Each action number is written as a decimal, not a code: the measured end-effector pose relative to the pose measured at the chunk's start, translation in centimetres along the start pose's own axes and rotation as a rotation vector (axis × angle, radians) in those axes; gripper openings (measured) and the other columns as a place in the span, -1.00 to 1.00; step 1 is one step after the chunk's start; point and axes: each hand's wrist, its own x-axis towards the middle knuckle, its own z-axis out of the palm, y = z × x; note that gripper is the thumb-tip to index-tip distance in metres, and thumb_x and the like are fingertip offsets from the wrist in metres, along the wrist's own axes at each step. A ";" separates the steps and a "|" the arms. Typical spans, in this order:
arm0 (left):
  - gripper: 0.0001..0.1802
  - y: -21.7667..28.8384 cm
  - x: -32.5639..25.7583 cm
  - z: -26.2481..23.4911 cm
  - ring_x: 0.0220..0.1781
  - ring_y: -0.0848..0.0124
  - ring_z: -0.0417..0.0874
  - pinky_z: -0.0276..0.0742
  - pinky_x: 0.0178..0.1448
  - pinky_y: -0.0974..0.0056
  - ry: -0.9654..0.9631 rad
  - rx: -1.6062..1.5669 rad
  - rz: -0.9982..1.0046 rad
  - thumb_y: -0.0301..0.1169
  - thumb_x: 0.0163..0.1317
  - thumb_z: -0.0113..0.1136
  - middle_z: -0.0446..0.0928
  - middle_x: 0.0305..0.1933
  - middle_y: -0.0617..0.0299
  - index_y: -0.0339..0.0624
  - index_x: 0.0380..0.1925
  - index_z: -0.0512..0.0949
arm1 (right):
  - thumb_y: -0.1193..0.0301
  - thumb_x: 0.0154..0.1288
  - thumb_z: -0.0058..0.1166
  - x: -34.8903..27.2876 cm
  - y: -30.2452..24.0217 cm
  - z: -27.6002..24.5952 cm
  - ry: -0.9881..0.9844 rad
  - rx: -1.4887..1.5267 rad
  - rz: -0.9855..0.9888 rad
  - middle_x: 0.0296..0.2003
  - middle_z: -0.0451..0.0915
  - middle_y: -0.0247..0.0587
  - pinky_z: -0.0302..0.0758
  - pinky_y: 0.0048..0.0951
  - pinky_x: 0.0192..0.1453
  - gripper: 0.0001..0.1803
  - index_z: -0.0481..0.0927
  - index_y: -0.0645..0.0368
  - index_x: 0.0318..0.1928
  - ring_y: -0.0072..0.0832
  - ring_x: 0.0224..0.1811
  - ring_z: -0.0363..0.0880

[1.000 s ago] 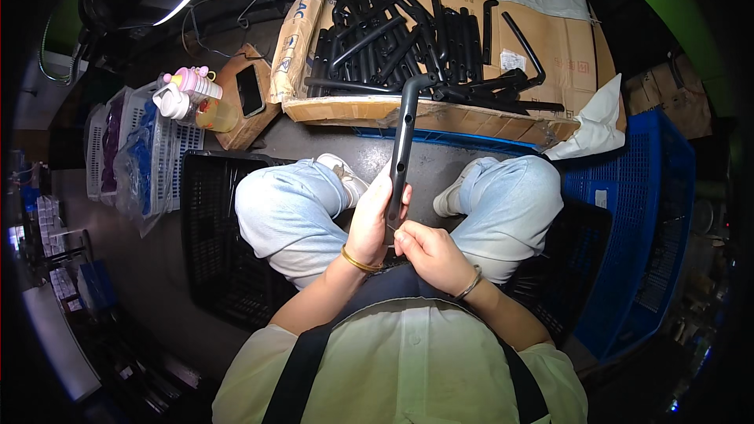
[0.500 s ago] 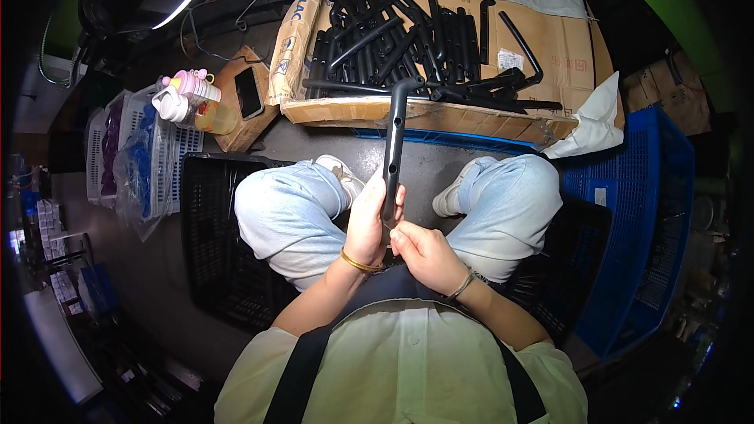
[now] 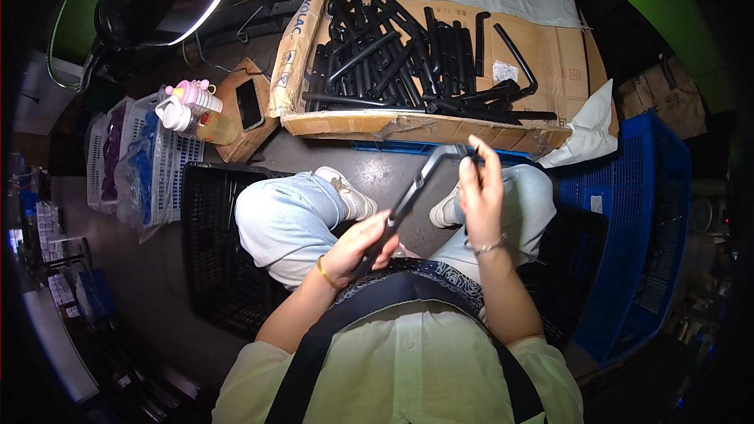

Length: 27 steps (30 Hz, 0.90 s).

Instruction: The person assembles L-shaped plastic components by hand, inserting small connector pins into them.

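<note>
A black bent tube (image 3: 413, 191) with holes along its side slants up and to the right above my lap. My left hand (image 3: 357, 246) is wrapped round its lower end. At its upper, angled end, my right hand (image 3: 482, 195) is closed with thumb and index finger about the tip; blur partly hides the exact contact. Beyond my knees, a pile of similar black tubes (image 3: 373, 55) lies on a cardboard-lined surface (image 3: 554, 55), some crossing each other and some side by side.
Black crates (image 3: 206, 243) flank my legs, and blue crates (image 3: 628, 188) stand at the right. On the left, a phone (image 3: 250, 104) rests on a wooden board beside bottles (image 3: 224, 126) and a white basket (image 3: 166, 180). A lamp (image 3: 208, 8) hangs at upper left.
The tube has tipped from nearly upright to a rightward slant and come lower. My right hand has moved from its lower end up to the bent end. The view has shifted slightly.
</note>
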 end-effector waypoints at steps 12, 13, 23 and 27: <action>-0.65 1.6 1.3 0.3 -0.59 0.65 0.27 0.21 -0.56 0.51 0.154 0.599 0.176 -0.23 0.51 -0.11 0.35 -0.22 0.33 -0.07 0.19 0.26 | 0.21 0.57 -0.21 -2.4 1.3 2.3 -0.419 0.053 0.201 -0.61 0.20 -0.56 0.08 -0.69 -0.58 -0.72 0.48 0.11 -0.17 -0.79 -0.65 0.09; -0.67 1.6 1.1 0.2 -0.61 0.67 0.21 0.16 -0.58 0.52 0.126 0.454 0.183 -0.18 0.51 -0.10 0.34 -0.25 0.34 -0.05 0.15 0.28 | 0.21 0.56 -0.20 -2.3 0.9 1.5 -0.493 -0.059 0.140 -0.62 0.25 -0.54 0.14 -0.66 -0.53 -0.70 0.50 0.12 -0.21 -0.77 -0.61 0.16; -0.77 2.1 1.3 1.6 -0.60 0.69 0.16 0.12 -0.58 0.53 0.131 0.373 0.064 -0.21 0.53 -0.17 0.30 -0.33 0.39 -0.01 0.06 0.27 | 0.35 0.46 -0.10 -3.2 -1.6 2.1 -0.644 -0.396 -0.026 -0.43 0.59 0.09 0.49 -0.30 -0.29 -0.76 0.53 0.28 -0.21 -0.09 -0.38 0.64; -0.79 2.3 1.2 1.9 -0.59 0.69 0.18 0.13 -0.58 0.53 0.131 0.368 0.047 -0.23 0.53 -0.17 0.31 -0.34 0.40 -0.02 0.04 0.28 | 0.36 0.46 -0.10 -3.0 -2.1 1.9 -0.665 -0.374 -0.003 -0.43 0.60 0.08 0.49 -0.29 -0.28 -0.76 0.53 0.28 -0.21 -0.11 -0.39 0.63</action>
